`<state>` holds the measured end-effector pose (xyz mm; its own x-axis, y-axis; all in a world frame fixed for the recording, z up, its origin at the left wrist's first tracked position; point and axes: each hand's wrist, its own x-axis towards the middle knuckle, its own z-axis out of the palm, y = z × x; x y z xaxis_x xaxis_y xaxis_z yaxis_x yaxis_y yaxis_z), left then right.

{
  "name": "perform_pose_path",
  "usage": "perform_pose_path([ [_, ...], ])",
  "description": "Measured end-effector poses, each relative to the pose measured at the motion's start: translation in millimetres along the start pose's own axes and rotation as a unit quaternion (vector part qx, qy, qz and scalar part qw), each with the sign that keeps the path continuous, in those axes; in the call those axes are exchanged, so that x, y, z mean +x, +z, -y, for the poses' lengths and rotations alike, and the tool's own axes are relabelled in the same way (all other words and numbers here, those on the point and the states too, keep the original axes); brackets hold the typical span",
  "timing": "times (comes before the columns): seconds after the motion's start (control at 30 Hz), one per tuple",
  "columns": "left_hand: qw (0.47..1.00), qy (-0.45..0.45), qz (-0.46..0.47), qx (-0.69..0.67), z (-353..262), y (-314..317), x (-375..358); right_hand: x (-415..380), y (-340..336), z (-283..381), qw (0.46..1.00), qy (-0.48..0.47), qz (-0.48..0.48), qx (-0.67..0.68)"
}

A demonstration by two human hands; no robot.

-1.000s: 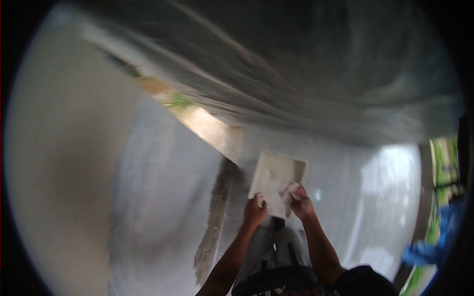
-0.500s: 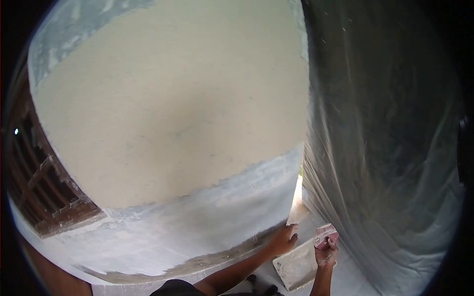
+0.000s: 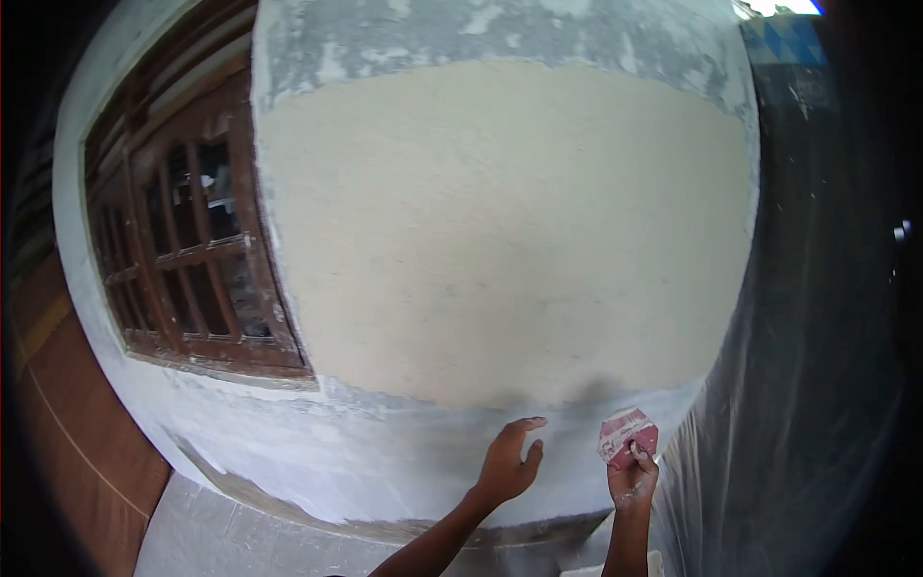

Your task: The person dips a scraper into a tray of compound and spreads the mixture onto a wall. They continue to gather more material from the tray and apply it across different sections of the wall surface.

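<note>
Here, brown window (image 3: pixel 192 245): upper left of the frame
Left hand (image 3: pixel 508 464): lower centre, arm slanting up rightward, thumb and fingers wide apart, nothing held
Right hand (image 3: pixel 632 481): lower right, forearm upright, fingers holding the reddish, smeared tool (image 3: pixel 615 444)
Plastic sheet (image 3: pixel 779 385): right side

Open air between the 2 hands (image 3: pixel 510 466) (image 3: pixel 632 481), with wall (image 3: pixel 519 231) ahead and plastic sheeting (image 3: pixel 769 413) rightward as barriers
</note>
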<state>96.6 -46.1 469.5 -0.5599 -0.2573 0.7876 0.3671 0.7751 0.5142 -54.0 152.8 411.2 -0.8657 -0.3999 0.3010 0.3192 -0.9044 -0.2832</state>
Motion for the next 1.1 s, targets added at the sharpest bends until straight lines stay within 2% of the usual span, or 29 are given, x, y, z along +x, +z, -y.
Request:
perform_pose_path([
  [0.03, 1.000, -0.001, -0.028, 0.008, 4.5, -21.5, 6.6, 12.7, 8.7, -17.3, 0.998, 0.032, 0.045, 0.027],
  [0.1, 0.998, 0.002, -0.058, 0.029, 9.5, -63.3, 15.4, 22.3, 44.2, -52.3, 0.997, 0.047, 0.057, 0.036],
  [0.13, 0.997, -0.001, -0.076, 0.025, -7.7, -85.9, 14.8, 7.4, 78.2, -55.3, 0.997, 0.045, 0.052, 0.028],
  [0.27, 0.987, 0.026, -0.139, 0.072, -0.1, -164.9, 27.4, 25.6, 135.9, -122.3, 0.989, 0.073, 0.124, 0.046],
  [0.37, 0.983, 0.027, -0.166, 0.080, -3.5, -226.2, 39.3, 19.3, 202.4, -153.6, 0.990, 0.070, 0.121, 0.021],
  [0.57, 0.966, 0.086, -0.219, 0.104, 37.2, -318.1, 67.1, 32.6, 292.5, -217.7, 0.982, 0.012, 0.188, -0.021],
  [0.6, 0.968, 0.081, -0.218, 0.100, 33.0, -335.4, 72.2, 26.8, 310.3, -222.0, 0.985, 0.010, 0.167, -0.032],
  [0.73, 0.950, 0.147, -0.248, 0.120, 55.5, -375.1, 104.2, 32.0, 370.2, -253.3, 0.974, -0.068, 0.206, -0.073],
  [0.8, 0.952, 0.149, -0.237, 0.122, 63.5, -386.7, 118.9, 37.7, 393.0, -262.0, 0.955, -0.119, 0.246, -0.116],
  [0.87, 0.952, 0.133, -0.260, 0.090, 68.6, -397.1, 141.5, 42.0, 431.6, -264.5, 0.955, -0.136, 0.208, -0.163],
  [0.93, 0.951, 0.159, -0.252, 0.080, 83.5, -396.3, 158.2, 53.7, 449.9, -265.8, 0.918, -0.184, 0.273, -0.219],
  [0.97, 0.952, 0.172, -0.246, 0.051, 84.8, -392.1, 165.1, 59.2, 459.6, -266.1, 0.918, -0.187, 0.271, -0.223],
  [1.03, 0.952, 0.184, -0.243, 0.018, 95.1, -383.0, 168.8, 70.0, 482.9, -265.0, 0.847, -0.288, 0.262, -0.363],
  [1.07, 0.950, 0.201, -0.237, 0.020, 103.6, -377.2, 169.4, 71.9, 496.1, -264.8, 0.843, -0.290, 0.265, -0.367],
  [1.1, 0.948, 0.218, -0.231, 0.022, 108.5, -373.2, 171.1, 73.4, 511.8, -266.2, 0.750, -0.372, 0.292, -0.463],
])
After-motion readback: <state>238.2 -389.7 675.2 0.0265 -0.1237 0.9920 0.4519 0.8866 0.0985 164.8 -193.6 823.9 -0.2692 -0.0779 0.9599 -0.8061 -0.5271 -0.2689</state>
